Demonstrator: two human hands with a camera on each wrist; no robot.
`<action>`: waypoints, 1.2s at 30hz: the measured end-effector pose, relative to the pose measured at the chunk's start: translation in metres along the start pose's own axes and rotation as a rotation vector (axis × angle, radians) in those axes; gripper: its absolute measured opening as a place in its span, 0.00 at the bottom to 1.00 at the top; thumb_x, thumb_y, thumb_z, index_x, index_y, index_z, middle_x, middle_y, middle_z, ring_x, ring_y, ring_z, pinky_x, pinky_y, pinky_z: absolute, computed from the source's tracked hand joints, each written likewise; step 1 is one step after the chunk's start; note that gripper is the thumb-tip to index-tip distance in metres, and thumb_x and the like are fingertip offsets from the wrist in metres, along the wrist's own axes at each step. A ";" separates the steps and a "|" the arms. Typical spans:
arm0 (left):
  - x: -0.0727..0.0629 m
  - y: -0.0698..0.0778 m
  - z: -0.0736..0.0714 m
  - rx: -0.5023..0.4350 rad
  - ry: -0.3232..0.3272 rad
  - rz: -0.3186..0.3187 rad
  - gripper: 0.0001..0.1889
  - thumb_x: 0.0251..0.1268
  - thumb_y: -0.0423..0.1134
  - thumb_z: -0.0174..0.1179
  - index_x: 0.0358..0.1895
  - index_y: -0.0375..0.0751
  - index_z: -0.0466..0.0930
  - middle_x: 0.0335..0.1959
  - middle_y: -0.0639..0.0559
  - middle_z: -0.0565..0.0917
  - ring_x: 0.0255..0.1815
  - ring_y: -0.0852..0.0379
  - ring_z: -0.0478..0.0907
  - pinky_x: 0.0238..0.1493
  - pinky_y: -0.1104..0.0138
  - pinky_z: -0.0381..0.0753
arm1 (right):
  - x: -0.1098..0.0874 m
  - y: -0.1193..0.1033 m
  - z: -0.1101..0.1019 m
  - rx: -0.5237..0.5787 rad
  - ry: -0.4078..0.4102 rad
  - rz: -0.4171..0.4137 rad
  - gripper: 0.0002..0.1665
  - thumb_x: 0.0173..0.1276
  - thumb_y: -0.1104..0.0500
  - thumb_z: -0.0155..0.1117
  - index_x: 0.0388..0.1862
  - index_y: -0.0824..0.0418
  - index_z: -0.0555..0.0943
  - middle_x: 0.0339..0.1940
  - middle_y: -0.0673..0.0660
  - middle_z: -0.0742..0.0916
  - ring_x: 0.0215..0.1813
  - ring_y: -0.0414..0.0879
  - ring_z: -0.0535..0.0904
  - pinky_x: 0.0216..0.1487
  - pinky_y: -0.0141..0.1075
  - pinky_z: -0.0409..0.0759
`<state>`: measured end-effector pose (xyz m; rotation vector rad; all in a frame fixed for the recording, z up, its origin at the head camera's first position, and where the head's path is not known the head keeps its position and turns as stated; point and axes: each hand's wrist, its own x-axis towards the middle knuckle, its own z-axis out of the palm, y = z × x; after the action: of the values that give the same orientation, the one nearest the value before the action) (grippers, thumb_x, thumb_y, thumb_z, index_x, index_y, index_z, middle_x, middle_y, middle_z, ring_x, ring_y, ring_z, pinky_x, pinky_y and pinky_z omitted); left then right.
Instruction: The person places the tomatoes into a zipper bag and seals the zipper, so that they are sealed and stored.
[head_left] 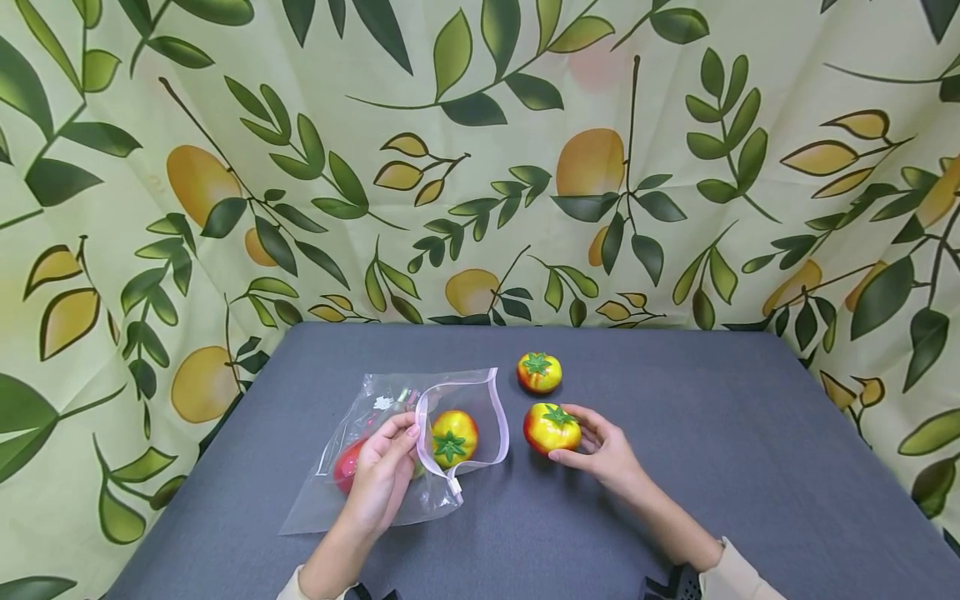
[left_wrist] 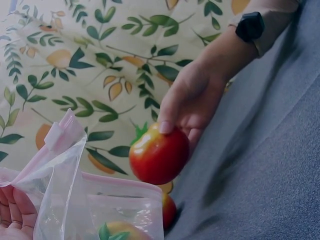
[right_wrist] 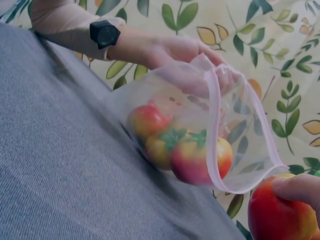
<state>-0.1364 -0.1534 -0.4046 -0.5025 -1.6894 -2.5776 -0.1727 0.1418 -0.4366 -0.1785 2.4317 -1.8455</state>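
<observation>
My left hand (head_left: 384, 475) pinches the rim of a clear zip bag (head_left: 330, 502) with a pink zip edge, holding its mouth apart toward the right. Several red and yellow toy fruits show inside it in the right wrist view; one yellow-red toy tomato (head_left: 454, 438) lies near the mouth. Just right of the opening, my right hand (head_left: 611, 454) grips another toy tomato (head_left: 551, 428) with a green leafy top, thumb in front and fingers behind. In the left wrist view this held tomato (left_wrist: 159, 154) appears red underneath and is apart from the bag.
A further toy tomato (head_left: 539, 372) rests on the grey table (head_left: 720, 433) behind the held one. Beyond the table's back edge hangs a cloth (head_left: 510, 233) printed with leaves and fruit. The bag's slider (head_left: 454, 485) sits at the near end of its zip.
</observation>
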 end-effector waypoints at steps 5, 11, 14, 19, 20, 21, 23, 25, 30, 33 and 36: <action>0.000 0.000 0.000 -0.001 0.003 -0.003 0.14 0.73 0.27 0.43 0.45 0.49 0.76 0.39 0.63 0.78 0.39 0.71 0.76 0.45 0.80 0.76 | 0.000 -0.003 0.002 0.010 -0.014 -0.008 0.41 0.54 0.63 0.74 0.66 0.65 0.69 0.66 0.66 0.76 0.64 0.55 0.75 0.65 0.37 0.76; 0.000 -0.001 -0.001 -0.008 -0.001 -0.002 0.14 0.73 0.27 0.42 0.45 0.49 0.76 0.39 0.63 0.78 0.39 0.71 0.76 0.45 0.80 0.76 | 0.000 -0.006 0.006 0.036 -0.030 -0.021 0.40 0.54 0.64 0.74 0.66 0.66 0.69 0.66 0.67 0.76 0.63 0.53 0.76 0.65 0.35 0.76; 0.000 0.000 0.000 -0.008 -0.002 -0.001 0.14 0.73 0.27 0.42 0.45 0.49 0.76 0.39 0.63 0.78 0.39 0.71 0.76 0.45 0.80 0.76 | -0.001 -0.009 0.008 0.039 -0.036 -0.022 0.40 0.54 0.63 0.74 0.66 0.66 0.68 0.66 0.67 0.76 0.64 0.54 0.75 0.65 0.36 0.76; 0.000 0.000 0.001 0.005 0.007 -0.004 0.14 0.73 0.28 0.43 0.45 0.48 0.76 0.40 0.63 0.77 0.39 0.71 0.75 0.45 0.80 0.76 | -0.001 -0.012 0.011 0.053 -0.047 -0.040 0.40 0.54 0.64 0.74 0.66 0.66 0.68 0.66 0.67 0.76 0.64 0.57 0.75 0.65 0.37 0.76; 0.000 0.001 0.001 0.007 0.008 -0.005 0.14 0.73 0.28 0.43 0.45 0.48 0.76 0.40 0.63 0.77 0.39 0.71 0.75 0.45 0.80 0.76 | -0.001 -0.013 0.012 0.056 -0.050 -0.043 0.40 0.54 0.64 0.74 0.66 0.66 0.68 0.66 0.67 0.76 0.64 0.57 0.75 0.65 0.36 0.76; -0.001 0.001 0.001 0.010 0.011 -0.007 0.13 0.73 0.28 0.43 0.45 0.48 0.76 0.40 0.63 0.77 0.39 0.71 0.75 0.45 0.80 0.76 | -0.001 -0.013 0.013 0.059 -0.054 -0.046 0.40 0.54 0.64 0.74 0.66 0.66 0.68 0.66 0.67 0.76 0.64 0.57 0.75 0.65 0.36 0.76; -0.001 0.001 0.002 0.014 0.016 -0.010 0.13 0.73 0.28 0.43 0.45 0.48 0.76 0.40 0.62 0.77 0.39 0.71 0.75 0.45 0.80 0.76 | -0.001 -0.014 0.013 0.059 -0.058 -0.051 0.40 0.55 0.63 0.74 0.66 0.66 0.68 0.66 0.67 0.76 0.64 0.57 0.75 0.65 0.36 0.76; -0.001 0.001 0.002 0.017 0.019 -0.013 0.13 0.73 0.28 0.43 0.45 0.48 0.76 0.40 0.62 0.77 0.39 0.71 0.75 0.45 0.80 0.76 | -0.001 -0.015 0.015 0.061 -0.063 -0.058 0.40 0.55 0.63 0.74 0.66 0.66 0.68 0.66 0.68 0.76 0.64 0.57 0.75 0.65 0.36 0.76; -0.001 0.001 0.002 0.027 0.022 -0.014 0.13 0.73 0.28 0.43 0.45 0.48 0.76 0.39 0.63 0.77 0.39 0.70 0.75 0.45 0.80 0.76 | -0.001 -0.017 0.019 0.067 -0.068 -0.069 0.40 0.54 0.64 0.74 0.65 0.67 0.69 0.65 0.68 0.77 0.62 0.56 0.77 0.64 0.36 0.77; -0.001 0.001 0.003 0.033 0.018 -0.008 0.13 0.72 0.28 0.44 0.44 0.49 0.77 0.39 0.63 0.78 0.39 0.71 0.75 0.45 0.80 0.76 | -0.001 -0.018 0.022 0.070 -0.078 -0.075 0.39 0.54 0.63 0.74 0.65 0.66 0.69 0.65 0.68 0.77 0.62 0.55 0.77 0.63 0.35 0.77; -0.001 0.001 0.003 0.033 0.013 -0.001 0.13 0.72 0.28 0.44 0.44 0.49 0.77 0.39 0.63 0.78 0.39 0.71 0.76 0.45 0.80 0.77 | 0.000 -0.019 0.025 0.068 -0.088 -0.088 0.39 0.55 0.63 0.73 0.66 0.66 0.69 0.65 0.68 0.77 0.62 0.56 0.77 0.63 0.36 0.77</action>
<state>-0.1343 -0.1517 -0.4031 -0.4822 -1.7260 -2.5429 -0.1681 0.1128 -0.4254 -0.3587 2.3354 -1.9088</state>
